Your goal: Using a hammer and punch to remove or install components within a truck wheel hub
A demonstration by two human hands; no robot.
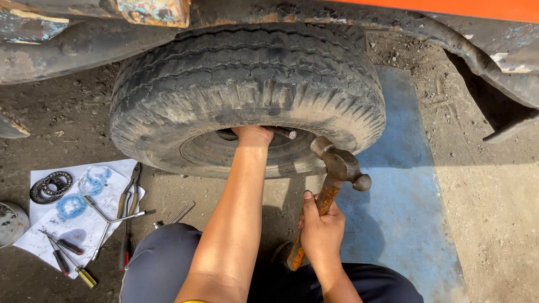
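Only one view here, from the head looking down. No real packages or signs, just a white sheet of paper (84, 224) on the dirt left of the tyre (247, 90), with two clear plastic bags (72, 206) holding something blue, a pair of dark bearing rings (51, 186), a cross-shaped wrench (108, 220), pliers (127, 199) and a couple of screwdrivers (70, 259) spread over it. A round metal tin (10, 223) sits at the paper's left edge, cut off by the frame. Right of the tyre there's a flat blue sheet (404, 196) on the ground. The left hand (254, 134) goes up into the wheel's centre under the tread, so the fingers are hidden and I can't tell what it's gripping, if anything. A bolt end (286, 133) pokes out just beside it. The right hand (321, 227) is wrapped tight round the hammer (328, 196), low on its worn orange handle. The hammer sits just in front of the tyre's lower right, long axis tilted, with the head up toward the rim and the butt end down toward the person's lap. The vehicle body above is rusty and mostly out of frame.
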